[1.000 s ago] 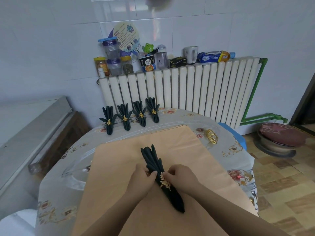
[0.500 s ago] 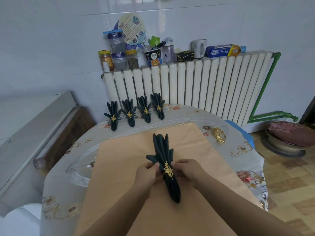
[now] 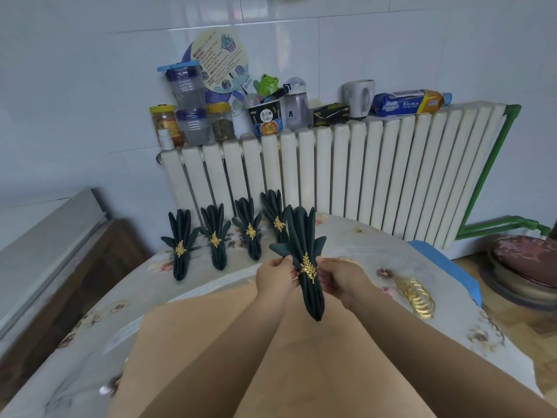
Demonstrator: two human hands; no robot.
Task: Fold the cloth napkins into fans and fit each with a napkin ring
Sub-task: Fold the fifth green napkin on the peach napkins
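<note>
While both hands' grip pinches ringed napkin (image 3: 304, 260), floral-clothed table (image 3: 361, 245) fronts white radiator (image 3: 361, 176).

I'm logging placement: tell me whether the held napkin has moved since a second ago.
Yes. The held napkin has gone from the tan mat toward the row of finished napkins, now overlapping the rightmost one.

"Kitchen" in white letters on blue packet (image 3: 407, 103) lying atop radiator (image 3: 331, 176). Chinese characters on noodle cup (image 3: 267, 120), too small to read reliably.
</note>
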